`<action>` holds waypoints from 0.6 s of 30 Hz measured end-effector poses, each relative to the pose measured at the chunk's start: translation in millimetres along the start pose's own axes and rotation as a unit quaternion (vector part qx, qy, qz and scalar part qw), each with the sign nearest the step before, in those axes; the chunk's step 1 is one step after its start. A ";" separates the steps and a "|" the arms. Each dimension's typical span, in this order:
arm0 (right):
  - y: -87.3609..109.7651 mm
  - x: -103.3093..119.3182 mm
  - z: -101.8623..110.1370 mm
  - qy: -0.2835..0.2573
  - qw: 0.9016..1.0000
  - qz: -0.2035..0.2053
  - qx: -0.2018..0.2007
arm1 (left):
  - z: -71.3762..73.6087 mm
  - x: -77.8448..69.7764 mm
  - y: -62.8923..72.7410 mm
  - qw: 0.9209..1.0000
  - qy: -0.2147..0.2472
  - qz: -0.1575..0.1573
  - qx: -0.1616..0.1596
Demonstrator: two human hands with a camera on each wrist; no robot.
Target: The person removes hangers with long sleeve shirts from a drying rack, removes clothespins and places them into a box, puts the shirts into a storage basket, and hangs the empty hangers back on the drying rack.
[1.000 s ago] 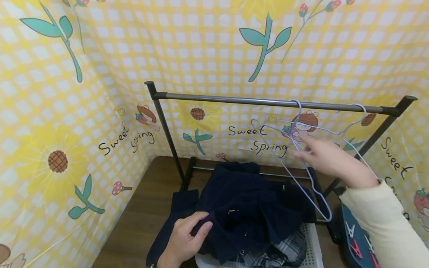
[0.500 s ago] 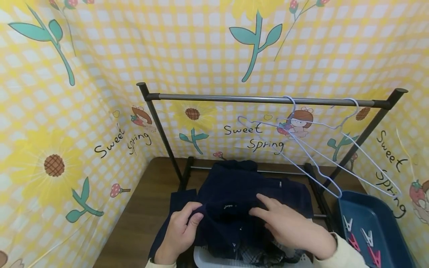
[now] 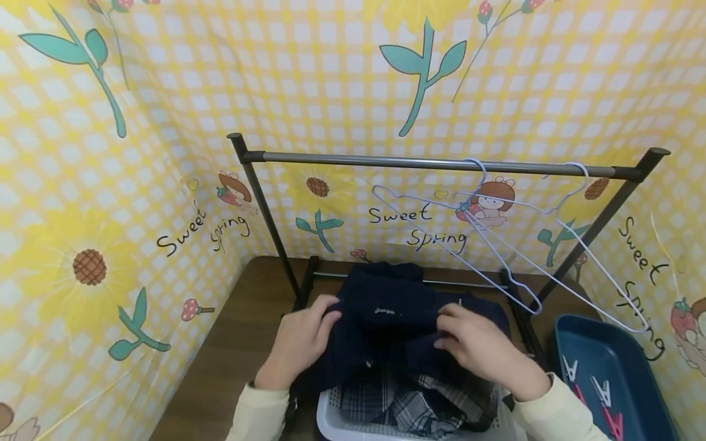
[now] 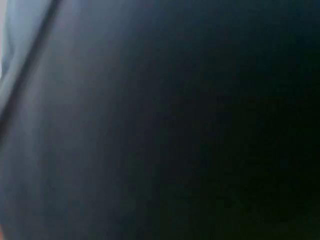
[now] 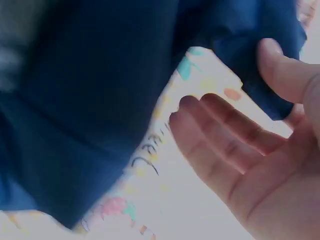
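A dark navy garment [image 3: 386, 294] with small white lettering is spread between both hands over a white plastic basket [image 3: 324, 411] in the head view. My left hand [image 3: 298, 346] pinches its left edge between thumb and fingers. On the other side my right hand [image 3: 485, 350] holds the right edge. The right wrist view shows the thumb [image 5: 280, 70] over a strip of the navy cloth [image 5: 100, 100], the other fingers stretched out below it. Dark cloth [image 4: 100, 125] fills the left wrist view, hiding the left fingers there. Grey plaid cloth [image 3: 369, 395] lies in the basket.
Behind the garment stands a rack with a metal bar [image 3: 353, 161]. Two lilac wire hangers hang on its right half, one by a hook [image 3: 483, 171] near the middle. A blue tray [image 3: 623, 346] with clothes pegs [image 3: 605, 392] sits at the right.
My right hand has come down from the hangers to the garment's right edge and now grips it. Both hands have raised the garment's front, uncovering more plaid cloth. The hanger has swung.
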State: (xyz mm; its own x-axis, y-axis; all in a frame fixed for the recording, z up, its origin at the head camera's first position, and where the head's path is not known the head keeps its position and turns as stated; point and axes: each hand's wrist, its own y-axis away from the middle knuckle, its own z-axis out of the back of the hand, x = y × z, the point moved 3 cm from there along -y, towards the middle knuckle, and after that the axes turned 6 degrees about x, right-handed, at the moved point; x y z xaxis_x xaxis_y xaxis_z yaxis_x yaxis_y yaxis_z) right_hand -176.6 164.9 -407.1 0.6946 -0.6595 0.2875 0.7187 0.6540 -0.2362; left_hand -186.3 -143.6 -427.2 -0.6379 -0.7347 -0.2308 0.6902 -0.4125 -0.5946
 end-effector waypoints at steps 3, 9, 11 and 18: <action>-7.8 -1.9 15.6 0.060 0.996 -0.015 -0.070 | -5.4 7.9 -30.6 0.996 -0.063 0.001 0.060; -21.1 -3.1 36.6 0.162 0.951 -0.020 -0.261 | 3.3 -4.1 -78.8 0.997 -0.066 0.021 -0.037; -20.8 -0.6 44.5 0.179 0.927 -0.027 -0.328 | 6.4 -19.2 -87.8 0.995 -0.022 0.033 -0.090; -0.4 11.7 56.9 0.199 0.878 -0.035 -0.434 | -9.7 -35.9 -89.2 0.985 0.174 0.009 -0.013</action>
State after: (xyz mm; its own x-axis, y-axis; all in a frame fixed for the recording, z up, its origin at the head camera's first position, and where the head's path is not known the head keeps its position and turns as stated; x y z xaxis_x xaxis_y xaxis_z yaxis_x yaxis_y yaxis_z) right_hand -170.6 178.1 -350.8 0.4795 -0.8772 0.0232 0.3940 0.1916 -0.8989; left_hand -228.3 -75.2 -373.3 -0.7078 -0.5102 -0.4886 0.6958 -0.3845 -0.6066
